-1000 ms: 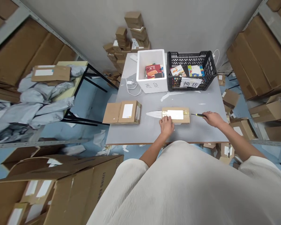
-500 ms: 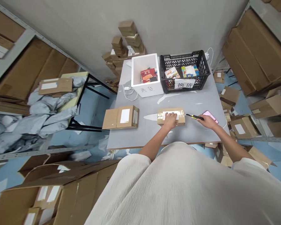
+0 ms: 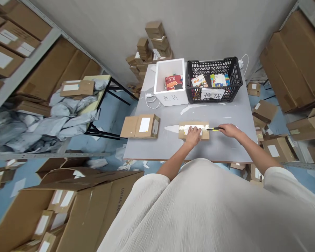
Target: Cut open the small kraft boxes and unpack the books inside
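Note:
A small taped cardboard box with a white label lies near the front of the grey table. My left hand holds it from above, fingers bent over the label. At the box's right end is a black and yellow utility knife, its tip at the taped edge. My right hand is closed round the knife's handle. Whether the blade has entered the tape is too small to tell. The phone beside my right wrist is mostly covered.
Left on the table lies another cardboard box. Behind stand a white foam box and a black plastic crate, both with books. A large carton of parcels stands front left. Grey parcel bags fill the left side.
My right hand has moved left with the utility knife, bringing its tip to the box's right end. My left hand stays on the box. The view has shifted slightly.

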`<state>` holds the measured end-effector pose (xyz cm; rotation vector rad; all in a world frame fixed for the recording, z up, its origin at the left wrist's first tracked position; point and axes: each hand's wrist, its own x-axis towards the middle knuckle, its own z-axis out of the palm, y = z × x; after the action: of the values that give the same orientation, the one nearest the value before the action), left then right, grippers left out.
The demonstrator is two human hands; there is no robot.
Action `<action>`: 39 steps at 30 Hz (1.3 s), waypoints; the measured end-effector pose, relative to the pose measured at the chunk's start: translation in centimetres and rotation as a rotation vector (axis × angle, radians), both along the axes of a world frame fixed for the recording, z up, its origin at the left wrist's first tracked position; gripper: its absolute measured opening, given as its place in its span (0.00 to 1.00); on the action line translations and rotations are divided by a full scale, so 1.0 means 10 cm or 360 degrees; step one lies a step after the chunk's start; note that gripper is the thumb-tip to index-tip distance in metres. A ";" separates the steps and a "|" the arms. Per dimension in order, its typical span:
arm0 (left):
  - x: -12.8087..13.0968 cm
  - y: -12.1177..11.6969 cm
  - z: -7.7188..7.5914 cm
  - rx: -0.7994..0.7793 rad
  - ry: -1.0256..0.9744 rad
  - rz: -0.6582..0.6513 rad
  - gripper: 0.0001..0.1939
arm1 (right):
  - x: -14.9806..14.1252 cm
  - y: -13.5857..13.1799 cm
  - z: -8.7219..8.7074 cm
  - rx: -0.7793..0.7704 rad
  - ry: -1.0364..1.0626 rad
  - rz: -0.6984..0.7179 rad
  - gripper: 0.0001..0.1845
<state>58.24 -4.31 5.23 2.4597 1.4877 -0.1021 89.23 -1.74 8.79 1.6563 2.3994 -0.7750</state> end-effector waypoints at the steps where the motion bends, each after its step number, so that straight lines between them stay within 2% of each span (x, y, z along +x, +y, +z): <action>1: 0.00 0.00 0.00 0.0006 -0.0006 0.0002 0.34 | -0.03 0.07 -0.01 0.0023 -0.0034 0.0055 0.21; 4: -0.01 0.00 0.00 0.0005 0.0001 0.0006 0.34 | -0.08 0.21 -0.04 0.0009 -0.0035 0.0121 0.20; 6: -0.01 0.00 0.00 -0.0006 0.0013 0.0012 0.34 | -0.07 0.23 -0.08 -0.0160 0.0069 0.0053 0.19; 10: -0.02 0.01 0.02 -0.0028 -0.0003 0.0022 0.34 | 0.02 0.09 -0.19 -0.0608 0.0447 -0.0179 0.22; 13: -0.02 0.02 0.02 -0.0039 -0.0007 0.0025 0.35 | 0.09 -0.06 -0.26 -0.0782 0.0631 -0.0311 0.26; 17: -0.02 0.02 0.03 -0.0042 0.0008 0.0024 0.35 | 0.16 -0.19 -0.29 -0.0804 0.0714 -0.0319 0.26; 20: -0.02 0.01 0.03 -0.0038 0.0017 0.0015 0.36 | 0.18 -0.17 -0.27 -0.0695 0.0650 -0.0268 0.24; 26: -0.05 -0.02 0.01 0.0009 0.0020 -0.0029 0.35 | -0.02 0.10 -0.15 -0.0264 0.0176 -0.0093 0.20; 29: -0.05 -0.02 0.01 0.0019 0.0016 -0.0024 0.35 | -0.13 0.26 -0.09 -0.0170 0.0013 0.0011 0.19; 31: -0.05 -0.02 0.02 0.0003 0.0000 -0.0009 0.35 | -0.13 0.33 -0.07 -0.0251 0.0006 0.0002 0.18; 34: -0.05 -0.02 0.03 -0.0022 -0.0031 0.0005 0.35 | -0.03 0.31 -0.06 -0.0566 0.0170 -0.0081 0.19; 37: -0.04 -0.03 0.05 -0.0026 -0.0033 0.0005 0.35 | 0.07 0.15 -0.06 -0.0845 0.0399 -0.0158 0.22; 39: -0.04 -0.03 0.06 -0.0025 -0.0030 -0.0002 0.34 | 0.11 0.00 -0.07 -0.0884 0.0500 -0.0195 0.24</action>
<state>57.80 -4.62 5.83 2.4426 1.4724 -0.0904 90.33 -1.75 8.09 1.5354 1.9822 -1.6473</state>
